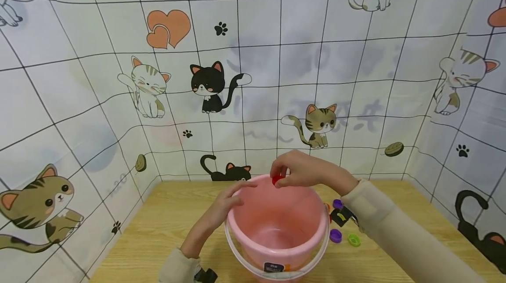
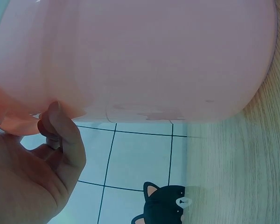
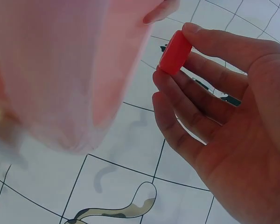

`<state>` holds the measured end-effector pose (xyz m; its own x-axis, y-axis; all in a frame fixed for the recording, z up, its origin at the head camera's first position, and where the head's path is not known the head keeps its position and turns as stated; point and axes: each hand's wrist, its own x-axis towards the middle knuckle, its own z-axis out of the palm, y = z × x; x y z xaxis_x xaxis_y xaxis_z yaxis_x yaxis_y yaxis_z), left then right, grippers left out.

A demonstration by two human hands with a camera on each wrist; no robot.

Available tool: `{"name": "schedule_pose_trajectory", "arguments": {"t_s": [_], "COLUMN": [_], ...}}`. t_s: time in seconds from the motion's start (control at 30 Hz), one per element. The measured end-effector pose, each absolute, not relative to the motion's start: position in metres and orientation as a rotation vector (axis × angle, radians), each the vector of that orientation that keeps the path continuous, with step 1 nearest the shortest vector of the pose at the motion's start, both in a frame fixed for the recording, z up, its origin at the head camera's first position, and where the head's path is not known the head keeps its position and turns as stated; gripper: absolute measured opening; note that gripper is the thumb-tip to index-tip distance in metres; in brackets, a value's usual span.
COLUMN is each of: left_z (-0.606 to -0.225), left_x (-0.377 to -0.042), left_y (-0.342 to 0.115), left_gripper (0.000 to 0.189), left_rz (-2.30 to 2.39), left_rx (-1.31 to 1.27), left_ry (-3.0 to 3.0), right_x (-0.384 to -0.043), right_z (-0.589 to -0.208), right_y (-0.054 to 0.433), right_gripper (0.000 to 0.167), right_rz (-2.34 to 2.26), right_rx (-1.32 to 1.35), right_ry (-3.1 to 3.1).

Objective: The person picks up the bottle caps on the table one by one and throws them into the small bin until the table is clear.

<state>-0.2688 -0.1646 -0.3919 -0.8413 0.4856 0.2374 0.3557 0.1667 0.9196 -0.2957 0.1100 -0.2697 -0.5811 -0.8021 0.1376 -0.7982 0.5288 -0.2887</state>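
A pink bucket (image 1: 276, 252) with a white handle (image 1: 237, 252) stands on the table, and its visible inside floor is bare. My left hand (image 1: 223, 208) holds the bucket's left rim, with fingers on the outer side in the left wrist view. At the far rim, slightly right of the middle, my right hand (image 1: 300, 169) pinches a small round red cap (image 3: 176, 52) between thumb and fingertips. In the right wrist view the cap is held on edge beside the bucket wall (image 3: 51, 79), and the other fingers are loosely bent.
Right of the bucket lie purple caps (image 1: 335, 235), a green cap (image 1: 354, 240) and some red and orange pieces, partly hidden by the bucket and right wrist. The wooden table (image 1: 174, 212) meets cat-printed walls (image 1: 257, 76) behind and at both sides.
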Motion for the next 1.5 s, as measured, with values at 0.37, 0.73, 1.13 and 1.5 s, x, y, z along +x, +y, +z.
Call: {"name": "schedule_pose_trajectory", "arguments": {"t_s": [0.37, 0.73, 1.13, 1.5], "left_z": [-0.393, -0.392, -0.392, -0.393], "left_x": [-0.27, -0.27, -0.27, -0.27], "left_y": [-0.164, -0.165, -0.165, -0.165], "left_gripper": [0.052, 0.052, 0.052, 0.052], "left_rz": [1.764, 1.77, 1.776, 1.773], "left_rx": [0.825, 0.842, 0.851, 0.841], "left_ry": [2.329, 2.323, 2.314, 2.323], "right_x": [-0.306, -0.313, -0.311, -0.308], "right_z": [-0.265, -0.265, -0.264, -0.263], "right_y": [0.103, 0.094, 0.086, 0.085], "right_gripper": [0.013, 0.01, 0.012, 0.017], "right_rz": [-0.449, -0.357, -0.222, -0.233], "right_rx": [-1.308, -1.23, -1.206, -1.21], "right_ry": [2.731, 2.717, 2.751, 2.747]}}
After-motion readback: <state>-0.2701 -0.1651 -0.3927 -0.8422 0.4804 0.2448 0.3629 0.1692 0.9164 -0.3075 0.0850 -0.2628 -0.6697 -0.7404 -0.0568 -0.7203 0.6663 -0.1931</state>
